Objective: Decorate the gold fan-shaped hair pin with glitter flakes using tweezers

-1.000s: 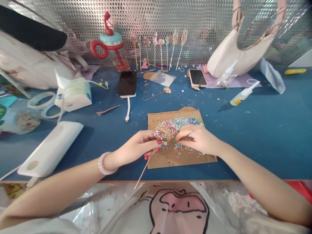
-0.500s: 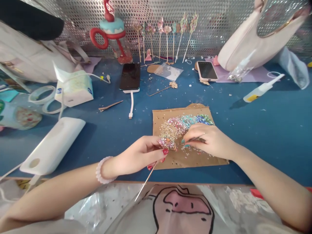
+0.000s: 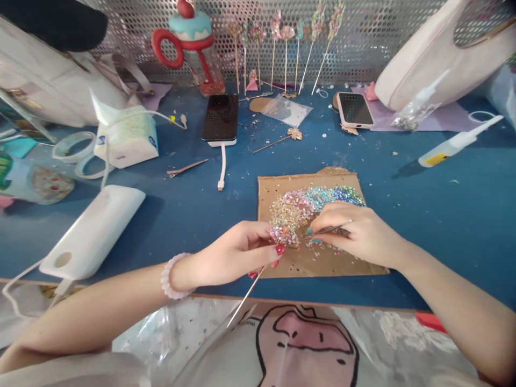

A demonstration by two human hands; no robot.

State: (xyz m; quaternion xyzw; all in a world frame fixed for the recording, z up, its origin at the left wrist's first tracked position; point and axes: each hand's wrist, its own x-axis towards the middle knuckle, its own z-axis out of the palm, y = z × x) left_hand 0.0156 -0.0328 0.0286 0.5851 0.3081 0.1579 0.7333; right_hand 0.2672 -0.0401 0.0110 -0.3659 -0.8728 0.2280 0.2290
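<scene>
- The sparkly piece (image 3: 284, 235) on the stick (image 3: 245, 294) might be knocked loose if it is pushed hard by the thin tool (image 3: 327, 230).
- Sequins (image 3: 306, 201) might be swept off the cardboard (image 3: 322, 264) onto the desk (image 3: 443, 215).
- The stick is pinched by the fingers of the left hand (image 3: 229, 258), and the thin tool by those of the right hand (image 3: 357, 232).
- The sparkly piece is held just beside the tool tip.

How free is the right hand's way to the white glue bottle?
Probably yes: only bare blue table lies between the right hand and the glue bottle, though its fingers pinch a thin tool. The left hand holds a stick.
</scene>
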